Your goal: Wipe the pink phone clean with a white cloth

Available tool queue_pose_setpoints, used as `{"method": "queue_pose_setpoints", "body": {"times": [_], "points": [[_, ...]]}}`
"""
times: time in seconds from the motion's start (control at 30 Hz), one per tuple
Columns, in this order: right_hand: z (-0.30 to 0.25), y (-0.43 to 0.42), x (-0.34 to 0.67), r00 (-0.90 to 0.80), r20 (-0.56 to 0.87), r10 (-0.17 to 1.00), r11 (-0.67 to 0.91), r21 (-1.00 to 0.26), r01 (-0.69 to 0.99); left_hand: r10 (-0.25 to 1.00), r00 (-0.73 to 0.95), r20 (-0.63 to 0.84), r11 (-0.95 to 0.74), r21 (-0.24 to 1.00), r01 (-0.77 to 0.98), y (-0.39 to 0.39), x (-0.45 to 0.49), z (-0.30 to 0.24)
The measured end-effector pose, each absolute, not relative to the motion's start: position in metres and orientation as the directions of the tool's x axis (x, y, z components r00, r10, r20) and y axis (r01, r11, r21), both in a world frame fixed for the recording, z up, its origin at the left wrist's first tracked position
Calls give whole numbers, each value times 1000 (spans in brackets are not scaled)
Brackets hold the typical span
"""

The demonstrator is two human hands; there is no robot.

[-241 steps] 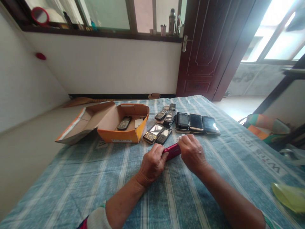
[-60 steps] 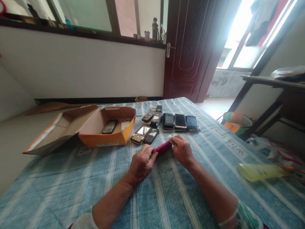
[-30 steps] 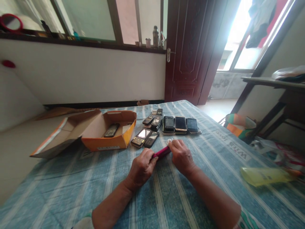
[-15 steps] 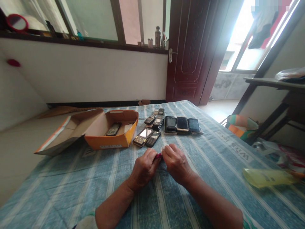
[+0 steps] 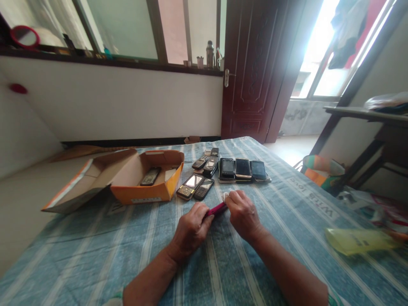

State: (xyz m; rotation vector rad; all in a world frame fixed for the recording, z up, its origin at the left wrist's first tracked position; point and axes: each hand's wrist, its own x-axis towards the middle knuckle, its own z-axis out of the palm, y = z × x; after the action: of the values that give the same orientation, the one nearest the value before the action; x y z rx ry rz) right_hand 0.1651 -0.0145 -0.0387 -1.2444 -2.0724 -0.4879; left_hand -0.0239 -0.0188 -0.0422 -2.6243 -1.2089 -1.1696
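Observation:
My left hand (image 5: 192,228) is closed round the near end of a magenta phone (image 5: 216,209) held just above the striped blue cloth (image 5: 134,250). My right hand (image 5: 242,213) pinches a small white wad (image 5: 225,196) against the phone's far end. Beyond my hands lie several old phones: two keypad phones (image 5: 195,187) side by side, and a row of three dark touchscreen phones (image 5: 243,169).
An open orange cardboard box (image 5: 149,178) with a phone inside (image 5: 150,176) stands at the left, its lid folded out. A yellow-green plastic bottle (image 5: 360,240) lies at the right. A dark table frame (image 5: 366,131) and a brown door (image 5: 251,68) lie beyond.
My right hand slid along the magenta phone toward my left hand half a second ago, covering it, and has moved back to the far end, so the phone shows again.

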Motion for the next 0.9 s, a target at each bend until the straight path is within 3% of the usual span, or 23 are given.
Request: {"method": "queue_pose_setpoints", "body": {"times": [0.47, 0.9], "points": [[-34, -35, 143, -440, 646, 623, 573, 5, 819, 608, 448, 656, -740, 263, 619, -22, -21, -39], [-43, -14, 170, -284, 649, 706, 418, -59, 906, 571, 482, 665, -768, 224, 600, -23, -21, -47]]}}
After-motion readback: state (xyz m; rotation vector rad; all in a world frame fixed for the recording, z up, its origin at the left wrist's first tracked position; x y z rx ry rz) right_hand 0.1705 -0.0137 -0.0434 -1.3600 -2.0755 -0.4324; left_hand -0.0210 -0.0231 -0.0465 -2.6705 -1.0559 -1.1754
